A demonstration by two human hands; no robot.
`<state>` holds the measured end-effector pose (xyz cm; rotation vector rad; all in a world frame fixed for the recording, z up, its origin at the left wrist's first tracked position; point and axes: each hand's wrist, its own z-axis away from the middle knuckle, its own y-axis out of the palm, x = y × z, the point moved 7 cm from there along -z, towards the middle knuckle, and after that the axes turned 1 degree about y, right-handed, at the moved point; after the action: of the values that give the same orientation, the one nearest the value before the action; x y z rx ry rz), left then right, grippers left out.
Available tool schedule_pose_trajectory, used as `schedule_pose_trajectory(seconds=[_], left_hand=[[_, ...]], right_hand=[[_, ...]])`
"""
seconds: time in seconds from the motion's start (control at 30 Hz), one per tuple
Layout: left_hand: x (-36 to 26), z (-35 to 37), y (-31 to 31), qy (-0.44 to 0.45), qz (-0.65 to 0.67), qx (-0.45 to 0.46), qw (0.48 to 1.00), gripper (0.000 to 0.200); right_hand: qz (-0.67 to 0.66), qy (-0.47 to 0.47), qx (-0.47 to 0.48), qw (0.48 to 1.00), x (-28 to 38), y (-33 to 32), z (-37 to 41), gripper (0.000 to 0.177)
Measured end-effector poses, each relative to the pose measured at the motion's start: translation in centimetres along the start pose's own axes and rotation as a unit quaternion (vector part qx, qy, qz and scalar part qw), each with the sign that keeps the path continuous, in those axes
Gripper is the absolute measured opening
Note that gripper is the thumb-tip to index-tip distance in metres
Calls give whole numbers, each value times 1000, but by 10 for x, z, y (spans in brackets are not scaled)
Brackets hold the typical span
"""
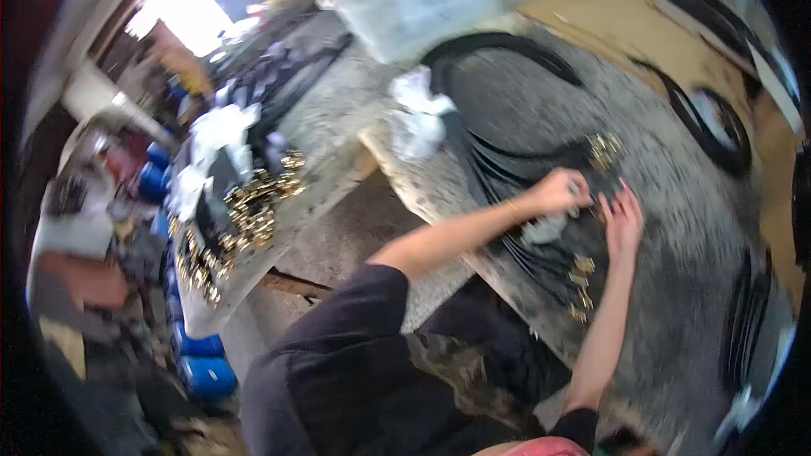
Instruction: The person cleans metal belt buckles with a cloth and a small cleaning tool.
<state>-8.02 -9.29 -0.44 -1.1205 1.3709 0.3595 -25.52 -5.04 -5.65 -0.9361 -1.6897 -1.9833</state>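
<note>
My left hand is closed in a pinch over the table, near the ends of a bundle of long black straps. What its fingers hold is small and blurred. Close beside it, my right hand has its fingers stretched out and apart, its thumb side toward the left hand. Gold-coloured metal fittings lie just beyond the hands, and more gold fittings sit on the strap ends nearer my body. A crumpled piece of clear plastic rests under my left wrist.
A whitish plastic bin stands at the back beside white wrapping. Cardboard and a coiled black strap lie at right. On the left table are piled straps with gold fittings. Blue containers stand below.
</note>
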Motion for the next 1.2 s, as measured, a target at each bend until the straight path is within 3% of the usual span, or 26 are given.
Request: schedule_pose_trajectory(seconds=[0.07,0.1,0.13,0.17,0.23,0.3,0.5,0.6,0.77,0.87,0.93,1.2], left_hand=[[8,-1,-4,-45,-22,44,998,28],[7,-3,-6,-6,-54,59,997,28],[8,0,-8,-84,-38,96,991,27],[10,-3,-9,-26,-38,88,995,26],[4,0,-8,-56,24,75,995,22],[15,-2,-5,-25,24,34,999,23],[27,-4,1,-97,-67,-53,992,24],[21,-3,4,-56,-108,-35,992,25],[20,0,5,-88,-90,-48,991,26],[16,0,6,-43,-126,-66,989,23],[13,1,8,36,-164,-100,981,20],[7,0,5,33,-125,-111,985,17]], right_hand=[[-4,-15,7,1000,-2,-1,0,28],[-16,-21,33,999,-4,-1,-1,28],[-7,-27,38,999,-5,-3,-4,27],[-1,-30,48,998,-7,-4,-4,26],[7,-28,21,999,-7,-4,-5,25],[-3,-21,-1,1000,-5,-2,-1,25],[-46,3,-2,999,-5,-7,-7,23],[-43,8,-1,999,-5,-8,-6,23],[-18,-14,11,1000,-3,-4,-5,19],[33,-29,-1,999,-6,-4,-5,18],[41,-35,1,999,-6,-4,-6,17],[123,-73,-14,990,-5,6,-2,17]])
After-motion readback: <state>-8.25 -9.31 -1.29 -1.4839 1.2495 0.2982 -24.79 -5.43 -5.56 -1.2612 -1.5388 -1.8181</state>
